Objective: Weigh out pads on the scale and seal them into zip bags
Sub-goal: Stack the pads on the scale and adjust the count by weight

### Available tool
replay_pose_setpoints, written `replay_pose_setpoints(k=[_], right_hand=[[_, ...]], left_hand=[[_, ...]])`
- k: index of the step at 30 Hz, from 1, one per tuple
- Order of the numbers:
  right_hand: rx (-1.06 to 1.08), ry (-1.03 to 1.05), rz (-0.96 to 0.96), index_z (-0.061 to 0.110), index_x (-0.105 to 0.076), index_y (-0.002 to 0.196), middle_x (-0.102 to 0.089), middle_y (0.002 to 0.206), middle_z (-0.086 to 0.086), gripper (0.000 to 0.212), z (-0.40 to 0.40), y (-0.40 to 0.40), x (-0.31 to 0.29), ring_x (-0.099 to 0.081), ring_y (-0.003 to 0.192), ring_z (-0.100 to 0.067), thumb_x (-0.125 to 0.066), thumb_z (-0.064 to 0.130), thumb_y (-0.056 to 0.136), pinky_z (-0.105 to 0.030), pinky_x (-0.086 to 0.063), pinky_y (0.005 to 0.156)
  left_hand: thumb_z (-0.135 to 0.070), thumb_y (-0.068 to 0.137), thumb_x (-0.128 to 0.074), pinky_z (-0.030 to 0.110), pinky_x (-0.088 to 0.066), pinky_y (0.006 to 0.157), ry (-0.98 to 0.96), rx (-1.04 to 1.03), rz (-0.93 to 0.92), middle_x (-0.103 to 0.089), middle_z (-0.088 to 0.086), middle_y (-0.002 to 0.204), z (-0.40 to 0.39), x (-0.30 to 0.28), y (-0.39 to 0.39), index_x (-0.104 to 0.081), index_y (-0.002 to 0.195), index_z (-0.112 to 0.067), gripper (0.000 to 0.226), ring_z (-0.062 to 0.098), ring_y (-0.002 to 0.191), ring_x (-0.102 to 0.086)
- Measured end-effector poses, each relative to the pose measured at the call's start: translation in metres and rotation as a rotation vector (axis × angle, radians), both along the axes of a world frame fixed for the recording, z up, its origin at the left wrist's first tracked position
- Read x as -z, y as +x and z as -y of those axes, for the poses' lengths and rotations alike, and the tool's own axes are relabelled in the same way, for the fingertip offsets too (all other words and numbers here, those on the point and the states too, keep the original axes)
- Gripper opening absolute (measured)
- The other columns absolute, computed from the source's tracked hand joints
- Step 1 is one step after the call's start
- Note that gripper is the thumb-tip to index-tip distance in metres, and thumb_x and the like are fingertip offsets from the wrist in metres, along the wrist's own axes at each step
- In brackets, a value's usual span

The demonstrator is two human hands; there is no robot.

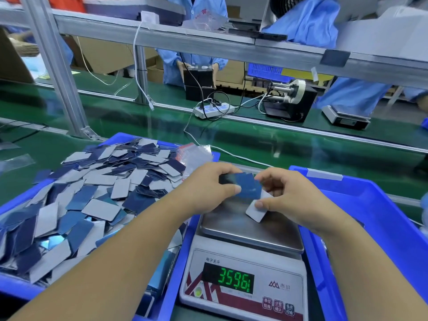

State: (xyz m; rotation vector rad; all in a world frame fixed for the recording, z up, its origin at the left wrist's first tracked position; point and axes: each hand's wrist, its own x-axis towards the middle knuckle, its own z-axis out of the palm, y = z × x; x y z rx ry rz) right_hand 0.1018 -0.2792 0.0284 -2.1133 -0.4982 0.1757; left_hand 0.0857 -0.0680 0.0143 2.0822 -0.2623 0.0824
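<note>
Seen from the head camera, both hands work above the scale (245,258), whose green display reads 359.6. The left hand (208,188) grips a blue pad (249,186) between thumb and curled fingers over the steel pan. The right hand (287,193) pinches a grey pad (256,213) that touches the pan. A blue bin (14,286) heaped with loose pads (92,193) sits left; zip bags (196,154) lie at its far corner.

A green conveyor belt (254,135) runs across the room between aluminium rails, with an aluminium frame post (55,72) rising at the left and a shelf beam (208,42) overhead. Beyond, people in blue coats (192,31) stand among cardboard boxes (108,54). Light is even and bright.
</note>
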Motion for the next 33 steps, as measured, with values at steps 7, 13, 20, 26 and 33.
replay_pose_setpoints(k=[7,13,20,26,33], right_hand=[[0.355,-0.009,0.214,0.030,-0.070,0.078,-0.048,0.054,0.015,0.018,-0.007,0.006,0.007,-0.052,0.059,-0.013,-0.079,0.014,0.079,-0.024,-0.042,0.057],[0.259,0.159,0.017,0.023,-0.071,0.071,-0.065,0.065,0.005,0.018,-0.012,0.004,0.009,-0.057,0.062,-0.009,-0.077,0.010,0.082,-0.022,-0.048,0.063],[0.139,-0.080,0.109,0.037,-0.072,0.079,-0.073,0.076,0.012,0.030,-0.004,0.002,0.004,-0.064,0.068,-0.011,-0.067,0.009,0.088,-0.017,-0.048,0.058],[-0.026,-0.023,-0.036,0.028,-0.070,0.095,-0.069,0.065,0.010,0.025,-0.009,-0.006,0.003,-0.060,0.051,-0.007,-0.063,0.005,0.087,-0.018,-0.046,0.051],[0.050,-0.186,0.235,0.033,-0.072,0.093,-0.067,0.069,0.025,0.019,-0.018,-0.003,0.011,-0.057,0.057,0.000,-0.077,0.019,0.082,-0.011,-0.042,0.057]], left_hand=[[-0.019,0.088,-0.073,0.004,-0.046,0.067,0.000,-0.009,-0.067,-0.071,-0.022,0.084,-0.008,0.001,0.001,-0.072,0.091,-0.044,0.025,-0.004,0.074,-0.064],[-0.020,0.081,-0.080,-0.001,-0.039,0.062,0.131,-0.041,-0.029,-0.069,-0.019,0.097,-0.002,0.007,0.001,-0.067,0.117,-0.040,0.043,-0.011,0.069,-0.059],[-0.018,0.080,-0.080,-0.004,-0.038,0.068,0.164,-0.055,0.011,-0.068,-0.023,0.098,-0.003,0.008,0.001,-0.072,0.108,-0.037,0.034,-0.018,0.086,-0.057],[-0.007,0.082,-0.074,0.002,-0.041,0.079,0.142,0.001,0.090,-0.071,-0.020,0.100,0.004,0.009,-0.001,-0.073,0.107,-0.030,0.034,-0.014,0.093,-0.060],[-0.001,0.084,-0.062,0.021,-0.048,0.094,0.043,0.025,0.050,-0.066,-0.014,0.121,0.010,0.013,-0.002,-0.055,0.134,-0.035,0.061,-0.007,0.103,-0.060]])
